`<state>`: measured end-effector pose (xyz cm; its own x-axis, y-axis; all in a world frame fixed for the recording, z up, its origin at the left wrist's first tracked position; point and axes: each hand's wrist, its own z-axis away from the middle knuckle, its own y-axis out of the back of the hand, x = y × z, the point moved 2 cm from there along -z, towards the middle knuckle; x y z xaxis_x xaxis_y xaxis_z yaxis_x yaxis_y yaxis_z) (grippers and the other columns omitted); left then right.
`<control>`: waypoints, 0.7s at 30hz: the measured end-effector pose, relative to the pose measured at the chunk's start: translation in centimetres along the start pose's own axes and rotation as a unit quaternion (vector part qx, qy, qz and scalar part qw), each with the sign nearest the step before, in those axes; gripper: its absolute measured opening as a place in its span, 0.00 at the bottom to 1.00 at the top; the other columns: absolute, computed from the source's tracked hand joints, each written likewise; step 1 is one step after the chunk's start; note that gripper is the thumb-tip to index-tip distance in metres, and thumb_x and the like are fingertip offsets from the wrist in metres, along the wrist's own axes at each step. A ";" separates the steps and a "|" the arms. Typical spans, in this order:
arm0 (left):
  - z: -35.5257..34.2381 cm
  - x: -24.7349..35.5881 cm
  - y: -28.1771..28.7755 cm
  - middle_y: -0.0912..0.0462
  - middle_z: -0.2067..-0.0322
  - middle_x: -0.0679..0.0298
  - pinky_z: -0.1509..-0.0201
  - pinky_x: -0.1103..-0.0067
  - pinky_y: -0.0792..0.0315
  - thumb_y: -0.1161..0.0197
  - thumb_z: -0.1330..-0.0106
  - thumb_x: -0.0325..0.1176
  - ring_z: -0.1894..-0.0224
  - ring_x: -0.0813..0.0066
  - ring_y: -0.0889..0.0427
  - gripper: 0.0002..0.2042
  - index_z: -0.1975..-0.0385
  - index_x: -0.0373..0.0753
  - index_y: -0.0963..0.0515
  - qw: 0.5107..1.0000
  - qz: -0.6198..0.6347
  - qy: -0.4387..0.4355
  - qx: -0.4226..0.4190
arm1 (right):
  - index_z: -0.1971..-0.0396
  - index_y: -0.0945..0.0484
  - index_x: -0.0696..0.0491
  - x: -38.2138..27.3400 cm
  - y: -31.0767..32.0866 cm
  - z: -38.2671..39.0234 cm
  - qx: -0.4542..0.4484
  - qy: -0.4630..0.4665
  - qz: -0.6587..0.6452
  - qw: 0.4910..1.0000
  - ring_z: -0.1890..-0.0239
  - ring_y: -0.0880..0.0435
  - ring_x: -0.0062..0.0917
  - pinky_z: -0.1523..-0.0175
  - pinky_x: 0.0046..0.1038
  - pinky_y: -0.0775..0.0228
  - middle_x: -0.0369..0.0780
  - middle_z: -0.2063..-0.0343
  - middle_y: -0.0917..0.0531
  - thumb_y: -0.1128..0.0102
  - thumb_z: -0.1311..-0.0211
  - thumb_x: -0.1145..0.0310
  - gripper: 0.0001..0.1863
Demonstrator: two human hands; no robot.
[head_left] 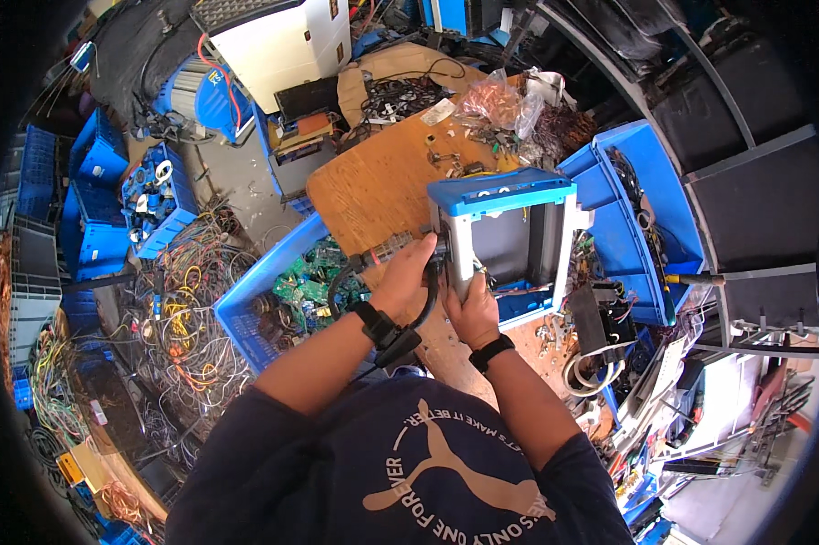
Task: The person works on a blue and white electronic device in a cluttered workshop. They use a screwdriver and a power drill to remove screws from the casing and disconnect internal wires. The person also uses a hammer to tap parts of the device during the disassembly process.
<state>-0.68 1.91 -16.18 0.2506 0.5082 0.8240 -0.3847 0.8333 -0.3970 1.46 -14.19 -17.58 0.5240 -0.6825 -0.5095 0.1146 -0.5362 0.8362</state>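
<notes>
Right hand [475,316]: some fingers are hidden. A white cabinet [278,64] is cropped at eleven o'clock; metal pieces [549,336] at four are too small to identify.

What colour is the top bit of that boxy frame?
The frame's top bit is bright blue, best seen in the head view.

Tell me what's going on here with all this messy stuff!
A person is handling a blue and white frame at a wooden table. Their right hand grips its near left corner, and their left hand is at its left side, by some black parts. To the left, a blue crate holds green circuit boards, with tangled wires beyond it.
</notes>
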 end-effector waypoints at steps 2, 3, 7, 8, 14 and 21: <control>0.0 -0.4 0.0 0.25 0.75 0.68 0.72 0.81 0.30 0.52 0.30 0.53 0.76 0.78 0.26 0.21 0.69 0.38 0.26 1.000 -0.014 -0.003 0.007 | 0.51 0.37 0.62 0.0 -0.1 0.0 -0.009 -0.010 0.002 1.000 0.80 0.21 0.43 0.74 0.39 0.28 0.48 0.81 0.22 0.37 0.46 0.60 0.29; 0.1 -0.2 -0.2 0.25 0.75 0.68 0.72 0.81 0.30 0.52 0.30 0.53 0.76 0.78 0.26 0.21 0.68 0.38 0.26 1.000 0.000 -0.001 0.007 | 0.54 0.37 0.61 -0.2 0.0 0.0 -0.017 -0.021 -0.003 1.000 0.78 0.21 0.45 0.72 0.40 0.28 0.50 0.80 0.22 0.38 0.45 0.60 0.26; 0.8 0.5 -0.5 0.23 0.74 0.67 0.68 0.79 0.28 0.52 0.30 0.54 0.74 0.76 0.24 0.21 0.66 0.39 0.26 0.999 0.035 0.017 0.012 | 0.56 0.36 0.61 -0.6 0.2 -0.2 -0.001 -0.015 0.010 1.000 0.79 0.21 0.45 0.73 0.40 0.28 0.50 0.81 0.22 0.38 0.44 0.58 0.26; 1.0 0.7 -0.5 0.23 0.73 0.67 0.67 0.78 0.28 0.52 0.30 0.54 0.73 0.76 0.23 0.21 0.65 0.39 0.26 0.999 0.038 0.025 0.015 | 0.53 0.35 0.62 -0.6 0.2 -0.2 0.014 -0.002 0.022 1.000 0.81 0.21 0.43 0.76 0.39 0.29 0.47 0.84 0.22 0.37 0.44 0.57 0.28; 1.9 1.1 2.2 0.20 0.69 0.65 0.61 0.79 0.28 0.52 0.31 0.54 0.68 0.75 0.22 0.22 0.60 0.39 0.24 0.997 -0.019 0.063 0.038 | 0.54 0.35 0.62 -0.6 0.1 -0.2 0.019 0.004 0.039 0.999 0.80 0.21 0.44 0.74 0.41 0.28 0.48 0.83 0.22 0.37 0.45 0.57 0.28; 1.3 -4.3 6.5 0.21 0.68 0.60 0.61 0.80 0.29 0.40 0.40 0.42 0.66 0.72 0.22 0.17 0.63 0.31 0.25 0.945 -0.255 -0.108 -0.171 | 0.59 0.38 0.61 -0.6 0.4 -0.1 -0.035 -0.036 0.011 0.999 0.73 0.21 0.51 0.68 0.44 0.28 0.55 0.77 0.22 0.40 0.43 0.59 0.25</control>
<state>-5.44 4.83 -21.79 0.1249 -0.0050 0.9922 0.0564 0.9984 -0.0020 1.27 -13.94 -16.95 0.4653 -0.7286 -0.5026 0.1647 -0.4866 0.8579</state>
